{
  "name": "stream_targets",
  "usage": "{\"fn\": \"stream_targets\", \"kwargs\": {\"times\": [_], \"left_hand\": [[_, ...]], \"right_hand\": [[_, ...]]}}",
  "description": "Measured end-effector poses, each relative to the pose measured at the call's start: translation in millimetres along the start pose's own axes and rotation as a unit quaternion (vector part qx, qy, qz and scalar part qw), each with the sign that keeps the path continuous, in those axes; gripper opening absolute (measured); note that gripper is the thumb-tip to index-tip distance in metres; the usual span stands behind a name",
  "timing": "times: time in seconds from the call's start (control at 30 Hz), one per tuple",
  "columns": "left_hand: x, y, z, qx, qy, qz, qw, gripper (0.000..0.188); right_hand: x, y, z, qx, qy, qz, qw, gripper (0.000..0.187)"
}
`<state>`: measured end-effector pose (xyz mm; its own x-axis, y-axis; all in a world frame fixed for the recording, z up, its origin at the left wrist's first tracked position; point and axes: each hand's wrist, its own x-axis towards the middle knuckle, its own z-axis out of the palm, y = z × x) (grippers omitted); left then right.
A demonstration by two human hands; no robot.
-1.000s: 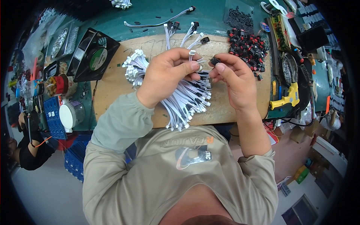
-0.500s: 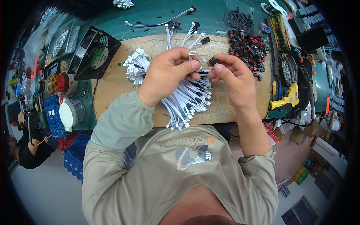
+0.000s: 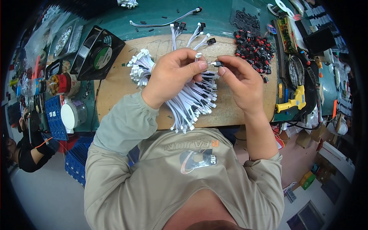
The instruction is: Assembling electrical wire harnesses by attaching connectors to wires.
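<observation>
My left hand [image 3: 172, 73] is closed in a pinch on a white cable, whose white plug [image 3: 198, 56] shows above the fingers. Between the thumb and fingers of my right hand [image 3: 241, 78] is a small black switch [image 3: 217, 63], held against the wire ends of that cable. Whether the wires sit inside the switch is too small to tell. Below both hands a bundle of white cables [image 3: 188, 103] fans out across the brown board, with more plugs [image 3: 140, 61] at its left. Several cables with black switches [image 3: 211, 41] lie just beyond my hands.
A pile of black and red switches [image 3: 255, 50] lies at the right, below a bag of black sleeves [image 3: 245, 19]. A yellow glue gun [image 3: 293, 100] rests farther right. At the left stand a black fan [image 3: 98, 53] and a white-lidded jar [image 3: 73, 116]. Another person [image 3: 32, 153] is at far left.
The switch in my right hand has turned and now lines up with the wire ends. My right hand has shifted very slightly; my left keeps its pinch.
</observation>
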<state>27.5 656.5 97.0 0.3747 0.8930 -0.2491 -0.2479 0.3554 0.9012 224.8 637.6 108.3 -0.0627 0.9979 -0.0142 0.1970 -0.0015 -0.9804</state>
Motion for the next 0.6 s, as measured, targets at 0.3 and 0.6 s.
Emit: {"fn": "stream_targets", "kwargs": {"times": [0.3, 0.6], "left_hand": [[-1, 3, -1, 0.014, -0.026, -0.011, 1.000, 0.013], [-2, 2, -1, 0.014, -0.019, 0.006, 1.000, 0.010]], "right_hand": [[5, -10, 0, -0.186, -0.023, -0.151, 0.971, 0.025], [4, -9, 2, -0.195, -0.039, -0.164, 0.966, 0.025]]}}
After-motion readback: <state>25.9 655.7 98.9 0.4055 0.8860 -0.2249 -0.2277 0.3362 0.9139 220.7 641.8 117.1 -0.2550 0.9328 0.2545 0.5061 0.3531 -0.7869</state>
